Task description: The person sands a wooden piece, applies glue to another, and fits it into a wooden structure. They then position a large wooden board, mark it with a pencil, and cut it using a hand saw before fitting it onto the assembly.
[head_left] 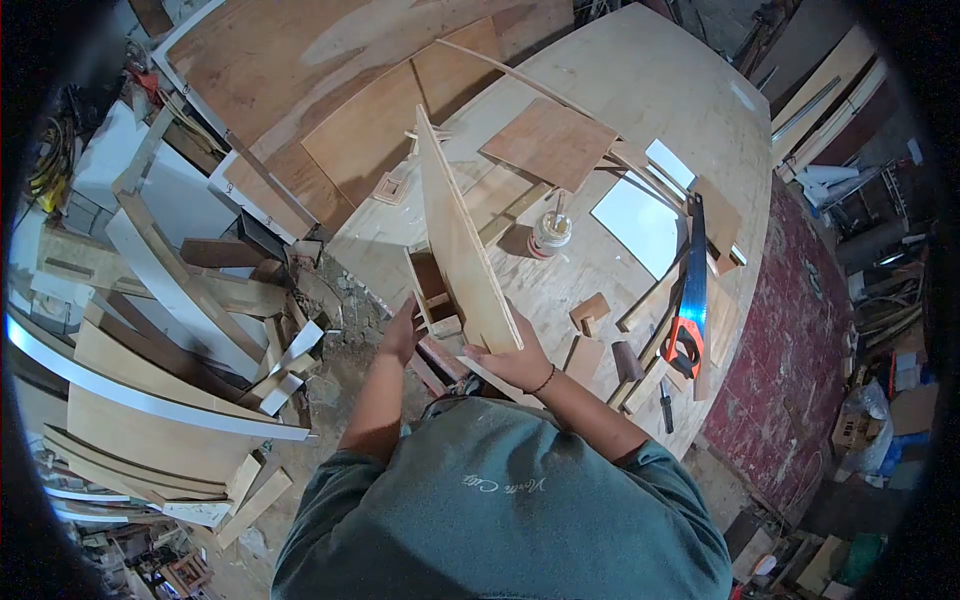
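Observation:
A long plywood panel [462, 240] stands on edge over the near left side of the workbench. On its left face sits a small open wooden box frame [432, 292]. My left hand [402, 335] is closed on the outer side of the box frame, its fingertips partly hidden behind the wood. Gripping the panel's near end is my right hand [518, 362], thumb on the left face and the other fingers behind the panel. Right of the panel, a glue jar [550, 236] with a brush standing in it rests on the workbench [590, 270].
A handsaw [692, 300] with an orange-black handle lies at the right, near a dark-handled tool [667, 408]. Beyond the jar are a brown plywood square [550, 142] and a white sheet [638, 225]. Wood offcuts [590, 310] lie nearby. Curved strips [180, 370] crowd the left floor.

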A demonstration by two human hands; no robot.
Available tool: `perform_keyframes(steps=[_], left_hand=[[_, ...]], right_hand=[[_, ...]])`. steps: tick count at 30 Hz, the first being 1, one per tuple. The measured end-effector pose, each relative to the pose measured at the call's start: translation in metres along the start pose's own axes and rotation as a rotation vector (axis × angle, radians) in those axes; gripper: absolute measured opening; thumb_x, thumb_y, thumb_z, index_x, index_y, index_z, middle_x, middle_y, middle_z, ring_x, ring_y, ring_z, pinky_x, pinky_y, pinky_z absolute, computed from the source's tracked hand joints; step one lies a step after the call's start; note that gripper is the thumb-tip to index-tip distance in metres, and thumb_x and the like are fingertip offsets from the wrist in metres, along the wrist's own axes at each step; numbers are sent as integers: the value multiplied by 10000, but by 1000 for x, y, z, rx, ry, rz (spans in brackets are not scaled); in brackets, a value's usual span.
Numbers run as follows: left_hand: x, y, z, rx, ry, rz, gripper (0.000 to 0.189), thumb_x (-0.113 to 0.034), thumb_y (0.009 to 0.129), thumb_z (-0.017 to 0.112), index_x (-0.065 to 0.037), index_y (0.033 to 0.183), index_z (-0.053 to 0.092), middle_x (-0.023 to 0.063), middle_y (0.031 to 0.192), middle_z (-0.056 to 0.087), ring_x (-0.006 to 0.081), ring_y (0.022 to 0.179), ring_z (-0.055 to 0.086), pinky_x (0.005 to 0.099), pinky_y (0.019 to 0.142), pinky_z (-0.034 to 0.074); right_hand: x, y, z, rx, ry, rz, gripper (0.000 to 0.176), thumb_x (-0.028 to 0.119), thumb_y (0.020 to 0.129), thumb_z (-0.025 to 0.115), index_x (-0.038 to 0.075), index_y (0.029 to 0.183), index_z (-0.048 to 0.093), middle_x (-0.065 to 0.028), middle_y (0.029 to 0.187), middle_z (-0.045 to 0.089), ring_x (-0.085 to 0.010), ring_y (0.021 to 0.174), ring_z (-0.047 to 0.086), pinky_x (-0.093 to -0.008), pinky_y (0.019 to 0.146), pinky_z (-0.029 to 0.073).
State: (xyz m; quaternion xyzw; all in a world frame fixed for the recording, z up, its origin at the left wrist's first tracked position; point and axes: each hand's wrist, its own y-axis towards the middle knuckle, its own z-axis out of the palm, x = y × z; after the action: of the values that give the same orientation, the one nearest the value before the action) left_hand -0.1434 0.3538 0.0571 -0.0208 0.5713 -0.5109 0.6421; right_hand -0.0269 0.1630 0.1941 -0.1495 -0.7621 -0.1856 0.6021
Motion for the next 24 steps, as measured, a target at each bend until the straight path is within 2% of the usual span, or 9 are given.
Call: perform_keyframes(steps=[5,7,9,13,21,23,24], left_hand=[[3,4,-4,32,-5,17,490,-430,943,406,-95,1297,456,42,1238,520,183,1114,486,343,954,355],[11,15,-12,39,0,16,464,-409,943,415,-95,1278,478,36,1208,538,173,1091,498,333,939,364],[19,30,-22,88,5,-3,414,-359,937,433,-87,1238,511,26,1143,566,156,1035,521,312,900,387],[24,33,-27,67,-27,21,400,-337,932,445,-77,1228,515,24,1111,575,157,1000,535,301,881,405],[26,36,-32,116,-2,11,403,-338,928,465,-83,1240,496,33,1115,568,164,1004,532,309,875,418],[26,35,-30,89,-11,14,399,-344,927,467,-91,1234,500,33,1114,567,166,1006,530,314,875,417],[25,35,-29,62,-21,18,395,-350,926,469,-98,1229,504,32,1112,566,167,1007,529,319,875,417]], right_hand=[[-4,0,4,-7,7,-30,926,143,668,747,29,1415,212,-217,1293,444,-299,1191,463,-385,1000,381],[1,-1,8,-51,101,-31,760,141,693,721,-10,1335,344,-134,1273,468,-222,1180,439,-327,1001,328],[7,0,11,-45,116,-25,790,155,694,719,-7,1355,319,-143,1309,436,-228,1216,409,-329,1020,304],[20,1,16,-24,122,9,840,186,696,717,-2,1385,275,-160,1376,368,-245,1284,343,-342,1059,249],[15,-1,21,-25,100,23,840,205,722,717,-8,1389,252,-170,1358,382,-246,1263,365,-338,1039,282],[8,-3,23,-90,-11,-15,666,182,758,689,-11,1313,375,-189,1221,499,-288,1160,475,-356,965,371],[-1,-5,24,-94,-9,-16,666,182,758,689,-11,1313,375,-189,1221,499,-288,1160,475,-356,965,371]])
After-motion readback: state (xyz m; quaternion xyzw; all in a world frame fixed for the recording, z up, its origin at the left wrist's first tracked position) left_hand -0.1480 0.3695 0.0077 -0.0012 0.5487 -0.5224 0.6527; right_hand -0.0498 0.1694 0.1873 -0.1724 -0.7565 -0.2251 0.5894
